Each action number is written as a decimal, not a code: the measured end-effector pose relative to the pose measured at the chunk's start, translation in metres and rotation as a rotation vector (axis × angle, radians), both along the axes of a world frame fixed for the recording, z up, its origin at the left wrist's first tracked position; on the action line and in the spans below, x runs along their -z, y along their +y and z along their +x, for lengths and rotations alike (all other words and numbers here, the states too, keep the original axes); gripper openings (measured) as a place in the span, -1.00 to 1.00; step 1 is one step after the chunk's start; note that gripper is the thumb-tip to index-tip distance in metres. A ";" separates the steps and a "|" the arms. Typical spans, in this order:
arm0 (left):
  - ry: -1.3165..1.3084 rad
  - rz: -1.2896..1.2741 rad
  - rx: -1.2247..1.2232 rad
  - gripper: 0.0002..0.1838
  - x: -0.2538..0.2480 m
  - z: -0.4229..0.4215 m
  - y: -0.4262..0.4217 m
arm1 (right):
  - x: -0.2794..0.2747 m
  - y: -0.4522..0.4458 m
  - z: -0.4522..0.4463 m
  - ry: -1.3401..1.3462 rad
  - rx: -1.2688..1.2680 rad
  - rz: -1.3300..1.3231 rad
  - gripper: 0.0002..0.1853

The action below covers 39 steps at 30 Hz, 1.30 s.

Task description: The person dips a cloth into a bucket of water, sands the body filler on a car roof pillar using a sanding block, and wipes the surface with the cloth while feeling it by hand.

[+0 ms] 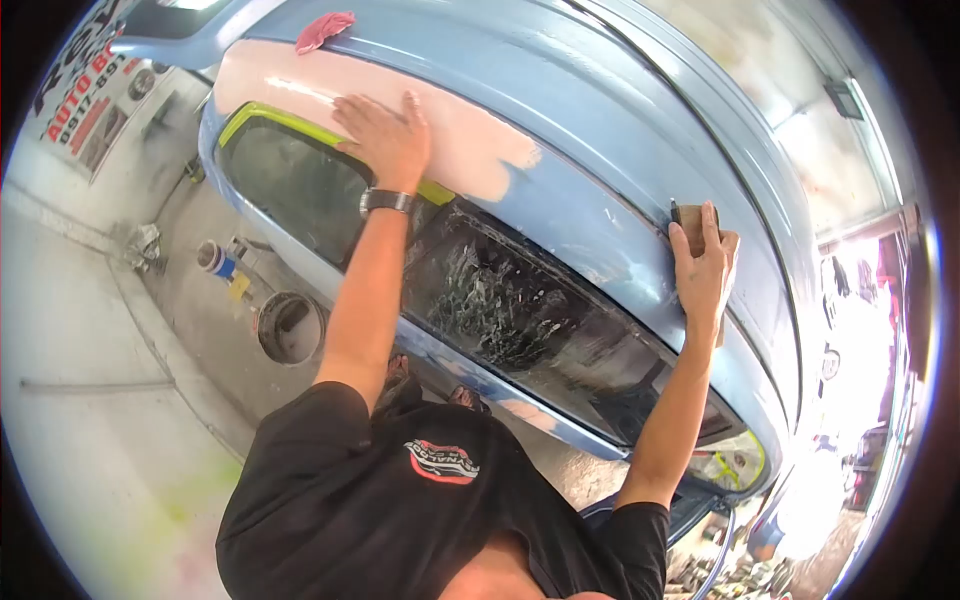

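Note:
My left hand lies flat, fingers spread, on a smooth pinkish filler patch along the upper side of a blue car. A watch is on that wrist. Yellow-green masking tape borders the rear side window below the patch. Over at the right, my right hand grips a brown sanding block against the blue roof, its fingers stretched over it. Whitish smears cover the dark side window between my arms. A crumpled pink cloth rests on the car near the top left.
On the floor at left stand a dark bucket and a smaller white-and-blue can. A banner hangs on the left wall. Clutter and bright light fill the right side. The car's lower edge runs close in front of my body.

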State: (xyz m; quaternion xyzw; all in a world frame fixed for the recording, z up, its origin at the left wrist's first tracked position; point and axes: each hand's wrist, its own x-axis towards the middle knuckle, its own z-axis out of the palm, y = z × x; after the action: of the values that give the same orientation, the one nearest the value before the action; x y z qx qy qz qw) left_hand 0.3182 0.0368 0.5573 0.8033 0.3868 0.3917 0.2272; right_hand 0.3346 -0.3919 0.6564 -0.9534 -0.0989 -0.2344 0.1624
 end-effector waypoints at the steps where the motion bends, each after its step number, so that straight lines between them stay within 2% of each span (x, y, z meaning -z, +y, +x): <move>1: 0.008 0.006 -0.009 0.09 0.001 0.000 -0.016 | 0.000 0.000 0.000 -0.002 -0.005 -0.011 -0.29; 12: -0.078 0.114 0.107 0.05 0.004 -0.025 -0.181 | -0.002 -0.004 -0.003 -0.021 -0.048 -0.078 -0.27; 22: -0.097 0.108 0.405 0.10 0.003 -0.064 -0.290 | 0.001 -0.007 -0.003 -0.051 -0.056 -0.089 -0.26; 25: -0.098 0.076 0.560 0.11 0.002 -0.080 -0.324 | 0.001 -0.007 -0.006 -0.055 -0.068 -0.083 -0.27; 28: -0.053 0.124 0.541 0.08 0.003 -0.081 -0.318 | 0.001 -0.008 -0.006 -0.063 -0.075 -0.078 -0.27; 31: 0.018 0.210 0.261 0.05 0.008 -0.053 -0.257 | 0.005 -0.009 -0.006 -0.058 -0.075 -0.074 -0.28; 35: 0.078 0.087 0.071 0.04 0.006 -0.016 -0.131 | 0.002 -0.007 -0.008 -0.055 -0.062 -0.074 -0.28; 39: 0.119 -0.175 -0.111 0.08 -0.018 0.003 0.004 | 0.002 -0.008 -0.006 -0.040 -0.061 -0.069 -0.28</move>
State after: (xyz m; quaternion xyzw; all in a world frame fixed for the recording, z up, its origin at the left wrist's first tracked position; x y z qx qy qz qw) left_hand 0.3216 0.0406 0.5756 0.7797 0.4762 0.3198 0.2512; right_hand 0.3282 -0.4000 0.6544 -0.9501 -0.1390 -0.2447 0.1343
